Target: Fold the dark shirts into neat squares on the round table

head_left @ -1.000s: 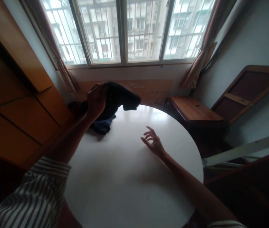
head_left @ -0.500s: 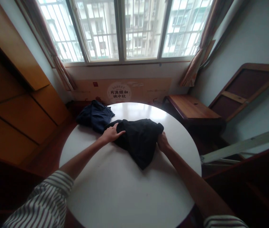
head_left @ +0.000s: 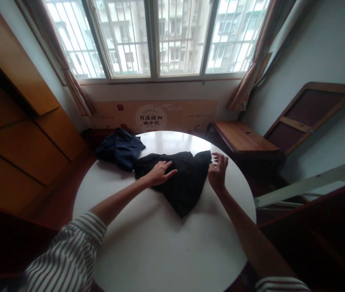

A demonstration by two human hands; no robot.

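A black garment (head_left: 184,190) lies folded on the white round table (head_left: 172,251), with one corner pointing towards me. Its exact kind I cannot make out. My left hand (head_left: 158,173) rests on the upper left part of the cloth, fingers stretched out and thumb apart. Beside the garment's right edge is my right hand (head_left: 218,170), its fingers apart and slightly bent, with nothing visible between them. Behind and to the left, a dark blue piece of clothing (head_left: 119,150) lies in a bundle at the table's edge, close against the black cloth.
A wooden bench-like stand (head_left: 245,138) is behind the table on the right. Wooden cabinets (head_left: 23,150) line the left side. A long printed cardboard panel (head_left: 184,111) leans under the barred window (head_left: 178,40). A pale metal rail (head_left: 309,184) runs along the right.
My left hand has slid right across the black garment. My right hand has let go of its right edge and risen slightly, fingers opening. The dark blue bundle stays in place.
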